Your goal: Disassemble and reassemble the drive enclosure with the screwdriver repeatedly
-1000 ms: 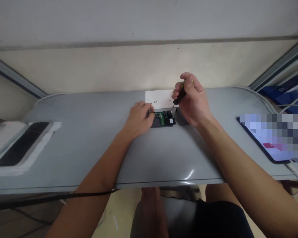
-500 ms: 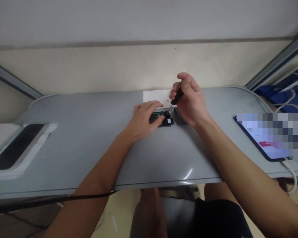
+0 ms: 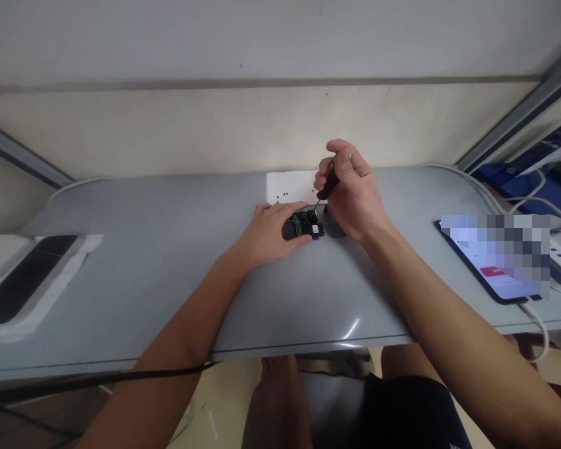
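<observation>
Grey tabletop: it runs beneath both my forearms to a cream wall at the far side.
Right hand: clamped round a dark screwdriver, its shaft slanting down to the left.
Left hand: thumb on the near edge, fingers on the far edge — closed on the black device.
Black device: on the table between my hands, green circuit board bared; the driver's tip is at its right part, whether seated I cannot tell.
Thumb shift: a moment ago it lay across the board; now it's down at the near edge — a steadier brace, I judge.
White sheet: just beyond, bearing small dark bits.
Lit phone: well off to the right.
</observation>
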Demonstrator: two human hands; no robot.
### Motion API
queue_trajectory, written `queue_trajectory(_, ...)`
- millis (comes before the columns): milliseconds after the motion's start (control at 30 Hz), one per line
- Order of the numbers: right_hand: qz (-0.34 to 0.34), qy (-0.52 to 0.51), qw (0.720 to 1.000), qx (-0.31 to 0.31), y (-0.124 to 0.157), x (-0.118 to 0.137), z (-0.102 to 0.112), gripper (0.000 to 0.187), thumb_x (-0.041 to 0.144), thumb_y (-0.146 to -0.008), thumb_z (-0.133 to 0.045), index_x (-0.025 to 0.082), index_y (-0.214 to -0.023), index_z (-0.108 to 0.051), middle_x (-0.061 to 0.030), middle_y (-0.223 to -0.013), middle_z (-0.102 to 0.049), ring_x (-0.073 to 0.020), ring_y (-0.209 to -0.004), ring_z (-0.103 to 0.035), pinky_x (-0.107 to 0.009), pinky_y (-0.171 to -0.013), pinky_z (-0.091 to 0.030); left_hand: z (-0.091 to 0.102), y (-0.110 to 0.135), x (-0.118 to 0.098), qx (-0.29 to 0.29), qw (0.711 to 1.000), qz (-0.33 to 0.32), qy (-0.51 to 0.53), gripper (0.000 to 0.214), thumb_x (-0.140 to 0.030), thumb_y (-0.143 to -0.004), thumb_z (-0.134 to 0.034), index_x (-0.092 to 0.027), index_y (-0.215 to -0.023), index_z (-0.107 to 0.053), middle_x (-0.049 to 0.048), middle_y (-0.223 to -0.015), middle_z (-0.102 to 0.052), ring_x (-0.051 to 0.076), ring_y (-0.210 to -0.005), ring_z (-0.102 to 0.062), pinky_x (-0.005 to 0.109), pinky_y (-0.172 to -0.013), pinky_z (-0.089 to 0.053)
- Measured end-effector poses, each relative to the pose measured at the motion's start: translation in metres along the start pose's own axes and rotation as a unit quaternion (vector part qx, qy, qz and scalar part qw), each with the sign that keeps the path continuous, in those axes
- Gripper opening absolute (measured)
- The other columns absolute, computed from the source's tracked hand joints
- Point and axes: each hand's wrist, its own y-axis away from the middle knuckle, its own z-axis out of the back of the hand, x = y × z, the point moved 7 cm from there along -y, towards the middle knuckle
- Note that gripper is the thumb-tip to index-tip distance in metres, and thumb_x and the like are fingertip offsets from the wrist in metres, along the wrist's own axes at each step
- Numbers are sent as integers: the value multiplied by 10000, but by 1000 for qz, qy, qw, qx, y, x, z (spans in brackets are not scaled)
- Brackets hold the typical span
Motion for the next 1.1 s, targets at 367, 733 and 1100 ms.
queue_trajectory(367, 3, 4, 1000, 3, 1, 2, -1, 481, 745, -859, -737, 330, -1095, -682, 12, -848, -635, -132, -738, -582, -300, -658, -498, 1, 0, -1, -3, 1000, -1, 7, 647, -471, -951, -775, -287, -1528, -545, 58, -1572, -631, 299, -1436, -588, 485, -1256, -280)
queue_trajectory(733, 0, 28, 1000, 4, 5, 6, -3, 484, 740, -888, -706, 322, -1130, -685, 4, -865, -634, -138, -756, -597, -305, -669, -516, -1, 0, 0, -7, 1000, -8, -4, 624, -483, -953, -770, -317, -1515, -559, 43, -1557, -642, 301, -1419, -595, 479, -1239, -298)
queue_trajectory(1100, -2, 26, 1000, 4, 4, 6, -5, 468, 740, -884, -708, 314, -1072, -661, 16, -836, -588, -131, -728, -564, -306, -662, -492, -1, 0, 0, -3, 1000, -5, -5, 587, -466, -947, -757, -317, -1489, -589, 33, -1495, -681, 300, -1367, -623, 482, -1231, -310)
